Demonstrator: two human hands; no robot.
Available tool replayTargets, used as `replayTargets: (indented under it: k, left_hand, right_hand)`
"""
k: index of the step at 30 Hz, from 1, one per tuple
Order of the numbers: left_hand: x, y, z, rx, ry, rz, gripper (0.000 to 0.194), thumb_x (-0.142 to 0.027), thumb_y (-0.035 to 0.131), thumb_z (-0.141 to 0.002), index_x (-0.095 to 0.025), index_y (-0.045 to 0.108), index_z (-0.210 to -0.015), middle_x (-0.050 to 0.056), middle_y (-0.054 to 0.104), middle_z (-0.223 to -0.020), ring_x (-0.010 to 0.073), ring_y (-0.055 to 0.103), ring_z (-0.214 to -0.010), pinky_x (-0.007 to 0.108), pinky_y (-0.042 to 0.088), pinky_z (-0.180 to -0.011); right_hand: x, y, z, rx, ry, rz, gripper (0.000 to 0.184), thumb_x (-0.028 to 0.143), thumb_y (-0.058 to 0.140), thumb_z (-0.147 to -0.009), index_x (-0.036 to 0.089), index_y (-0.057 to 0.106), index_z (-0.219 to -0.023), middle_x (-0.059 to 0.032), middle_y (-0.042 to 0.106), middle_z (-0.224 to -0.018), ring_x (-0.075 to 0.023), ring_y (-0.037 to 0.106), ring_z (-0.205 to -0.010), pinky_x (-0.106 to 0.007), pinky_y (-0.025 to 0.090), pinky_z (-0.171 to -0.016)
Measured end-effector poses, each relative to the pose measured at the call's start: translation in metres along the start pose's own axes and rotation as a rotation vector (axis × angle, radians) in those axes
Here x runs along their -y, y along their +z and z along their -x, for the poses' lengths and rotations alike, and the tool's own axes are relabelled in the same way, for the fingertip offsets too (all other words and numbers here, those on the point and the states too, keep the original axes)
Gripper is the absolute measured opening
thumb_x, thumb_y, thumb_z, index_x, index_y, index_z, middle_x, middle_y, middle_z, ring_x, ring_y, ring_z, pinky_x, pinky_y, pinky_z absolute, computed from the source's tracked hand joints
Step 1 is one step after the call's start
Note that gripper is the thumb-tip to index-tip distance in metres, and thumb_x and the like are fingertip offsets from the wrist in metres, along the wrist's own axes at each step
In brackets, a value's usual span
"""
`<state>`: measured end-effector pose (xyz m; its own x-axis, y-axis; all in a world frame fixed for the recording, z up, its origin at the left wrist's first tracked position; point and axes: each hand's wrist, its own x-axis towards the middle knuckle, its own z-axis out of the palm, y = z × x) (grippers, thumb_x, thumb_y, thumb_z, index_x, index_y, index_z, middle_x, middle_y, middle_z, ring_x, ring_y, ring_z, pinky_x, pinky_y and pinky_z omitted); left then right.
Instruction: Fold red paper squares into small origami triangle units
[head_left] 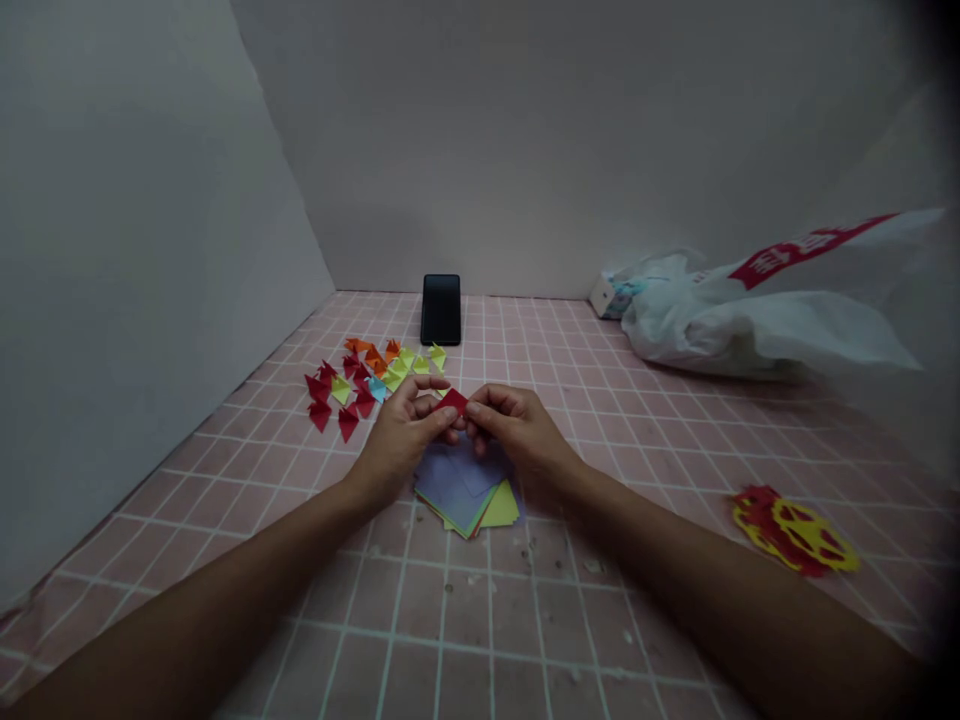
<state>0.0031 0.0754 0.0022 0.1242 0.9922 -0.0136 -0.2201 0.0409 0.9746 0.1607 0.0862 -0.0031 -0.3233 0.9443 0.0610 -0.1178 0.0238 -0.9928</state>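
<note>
A small folded red paper (pixel 453 401) is pinched between my two hands, its pointed top showing above the fingers. My left hand (pixel 411 420) grips it from the left side, thumb in front. From the right, my right hand (pixel 514 420) pinches its other edge between thumb and fingers. Below them lies a stack of coloured paper sheets (pixel 457 490), a lilac one on top, with green and yellow corners sticking out. Folded paper cranes (pixel 363 400) in red, orange, yellow and blue stand in a group just left of and beyond my left hand.
A black phone (pixel 441 310) leans upright near the back wall. At the back right, a white plastic bag (pixel 720 325) lies beside a small box (pixel 606 296). Red and yellow paper cutouts (pixel 793 530) lie at the right on the pink tiled surface (pixel 435 660). A wall (pixel 150 250) bounds the left.
</note>
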Motion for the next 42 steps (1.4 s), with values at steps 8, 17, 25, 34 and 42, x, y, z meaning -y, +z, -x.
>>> replayTargets:
  k: [8, 17, 25, 34, 42]
  left_hand:
    - [0.002, -0.004, -0.004, 0.052, -0.069, -0.139, 0.022, -0.031, 0.071, -0.075, -0.014, 0.059, -0.069, -0.002, 0.062, -0.063, 0.0074, 0.055, -0.050, 0.020, 0.042, -0.052]
    - [0.001, -0.004, -0.003, 0.096, -0.134, -0.136, 0.023, -0.034, 0.071, -0.075, -0.015, 0.058, -0.070, -0.001, 0.063, -0.066, 0.0084, 0.057, -0.051, 0.022, 0.046, -0.053]
    - [0.005, -0.010, -0.007, 0.079, -0.088, -0.220, 0.024, -0.032, 0.070, -0.076, -0.016, 0.054, -0.068, -0.002, 0.060, -0.060, 0.0078, 0.053, -0.047, 0.020, 0.041, -0.048]
    - [0.004, -0.007, -0.006, 0.058, -0.078, -0.325, 0.026, -0.034, 0.064, -0.080, -0.019, 0.050, -0.065, -0.006, 0.052, -0.052, 0.0078, 0.045, -0.040, 0.019, 0.036, -0.041]
    - [0.006, -0.012, -0.002, -0.113, 0.238, -0.568, 0.016, -0.026, 0.066, -0.083, -0.021, 0.065, -0.098, 0.006, 0.064, -0.098, 0.0204, 0.061, -0.090, 0.033, 0.050, -0.079]
  right_hand:
    - [-0.003, 0.001, 0.000, -0.007, -0.039, 0.092, 0.025, 0.036, 0.061, -0.085, 0.018, 0.056, -0.069, 0.0024, 0.057, -0.062, -0.0092, 0.049, -0.048, -0.024, 0.034, -0.048]
    - [-0.002, -0.002, -0.002, -0.010, 0.021, 0.077, 0.032, 0.043, 0.064, -0.082, 0.019, 0.051, -0.065, 0.0046, 0.054, -0.055, -0.0079, 0.045, -0.040, -0.022, 0.031, -0.041]
    - [-0.002, -0.004, -0.003, 0.052, 0.093, 0.038, 0.028, 0.041, 0.066, -0.079, 0.019, 0.053, -0.070, 0.0051, 0.054, -0.053, -0.0078, 0.046, -0.040, -0.022, 0.033, -0.041]
    - [-0.006, -0.001, -0.001, 0.001, 0.169, -0.029, 0.023, 0.033, 0.066, -0.080, 0.019, 0.053, -0.068, 0.0057, 0.052, -0.049, -0.0074, 0.043, -0.036, -0.021, 0.031, -0.038]
    - [0.002, -0.001, -0.004, -0.079, 0.201, -0.194, 0.029, 0.038, 0.066, -0.075, 0.020, 0.048, -0.062, 0.0070, 0.048, -0.048, -0.0064, 0.040, -0.035, -0.020, 0.030, -0.036]
